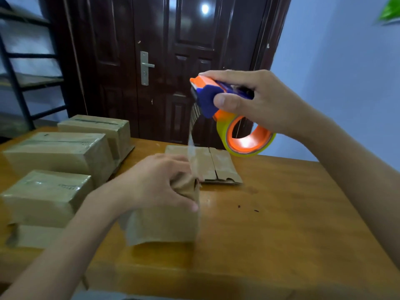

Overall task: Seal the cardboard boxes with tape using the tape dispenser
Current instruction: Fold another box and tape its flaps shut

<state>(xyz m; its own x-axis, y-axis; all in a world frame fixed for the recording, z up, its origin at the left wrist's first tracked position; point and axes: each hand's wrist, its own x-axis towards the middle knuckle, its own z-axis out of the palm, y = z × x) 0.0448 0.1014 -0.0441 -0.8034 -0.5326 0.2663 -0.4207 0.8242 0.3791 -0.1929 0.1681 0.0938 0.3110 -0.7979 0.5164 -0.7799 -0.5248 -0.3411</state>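
Right hand (pixel 266 102) grips the tape dispenser (pixel 218 100) raised at two o'clock (clear tape (pixel 191 139) trailing down); left hand (pixel 160 182) clasps the cardboard box (pixel 164 224) at table (pixel 281 224) centre

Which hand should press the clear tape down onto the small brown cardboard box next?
Left hand: it already grips the small brown cardboard box where the clear tape lands; the right hand holds the orange-and-blue tape dispenser raised.
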